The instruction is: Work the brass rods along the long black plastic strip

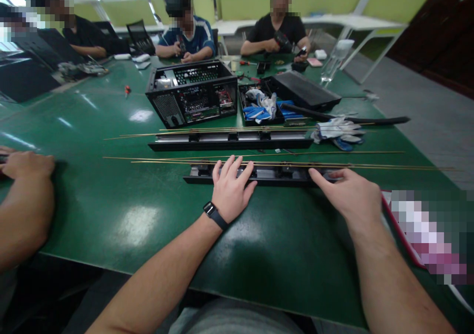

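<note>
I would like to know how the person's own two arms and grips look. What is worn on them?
The left grip has no glove; at its wrist is a dark watch with a squarish case and a black strap. The right grip is gloveless too, with no watch visible. Both forearms are bare, with no sleeves showing.
</note>
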{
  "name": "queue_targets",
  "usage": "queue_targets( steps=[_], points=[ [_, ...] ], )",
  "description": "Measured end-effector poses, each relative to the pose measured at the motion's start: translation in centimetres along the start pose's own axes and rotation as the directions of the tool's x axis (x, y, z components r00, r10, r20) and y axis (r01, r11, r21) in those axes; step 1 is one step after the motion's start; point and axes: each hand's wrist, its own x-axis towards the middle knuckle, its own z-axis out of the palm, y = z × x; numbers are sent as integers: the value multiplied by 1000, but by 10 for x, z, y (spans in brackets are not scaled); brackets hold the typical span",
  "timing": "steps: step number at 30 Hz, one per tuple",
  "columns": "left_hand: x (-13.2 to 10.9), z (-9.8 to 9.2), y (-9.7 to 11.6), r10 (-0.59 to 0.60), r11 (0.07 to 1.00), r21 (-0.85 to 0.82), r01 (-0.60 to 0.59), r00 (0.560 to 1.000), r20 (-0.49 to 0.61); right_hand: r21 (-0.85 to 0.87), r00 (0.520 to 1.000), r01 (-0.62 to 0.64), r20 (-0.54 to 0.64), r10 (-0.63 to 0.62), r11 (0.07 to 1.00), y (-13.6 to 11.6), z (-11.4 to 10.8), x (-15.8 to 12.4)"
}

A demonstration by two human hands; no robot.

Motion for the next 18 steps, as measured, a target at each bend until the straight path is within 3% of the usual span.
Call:
queue_targets(
  steps=[3, 9, 18],
  points=[
    [0, 1, 0, -9, 1000, -4, 9, 1000, 1, -162, 1000, -26, -16, 23, 986, 1, 1, 1],
    [-1, 1, -1, -1, 1000, -1, 1, 1000, -13, -183, 1000, 5, 26, 0, 983, -9, 1, -5],
    [0, 3, -4, -55, 998, -17, 54, 996, -70, -14, 999, 46, -1, -46, 999, -9, 8, -10]
  ],
)
